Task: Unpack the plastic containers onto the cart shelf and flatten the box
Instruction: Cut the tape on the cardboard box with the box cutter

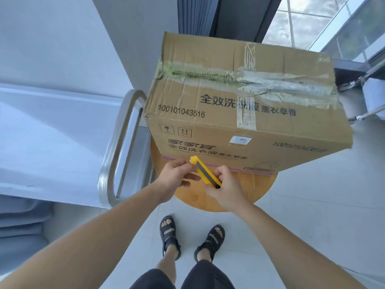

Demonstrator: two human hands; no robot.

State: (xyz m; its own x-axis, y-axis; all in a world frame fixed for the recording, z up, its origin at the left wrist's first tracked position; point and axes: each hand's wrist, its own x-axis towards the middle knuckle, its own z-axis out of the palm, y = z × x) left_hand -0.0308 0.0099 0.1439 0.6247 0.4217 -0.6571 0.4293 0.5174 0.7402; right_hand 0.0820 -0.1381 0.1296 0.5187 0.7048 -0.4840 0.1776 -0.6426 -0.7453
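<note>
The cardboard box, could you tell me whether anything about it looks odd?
The cardboard box overhangs the round wooden top beneath it at its right end, and the tape along its top seam is wrinkled and ragged.

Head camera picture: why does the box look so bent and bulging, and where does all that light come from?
Head view: the wide-angle lens bows straight edges, so the cardboard box and wall seem to curve; daylight from the window at upper right glares off the tape on the box top; the yellow knife, gripped by left hand and right hand, looks sharp.
</note>
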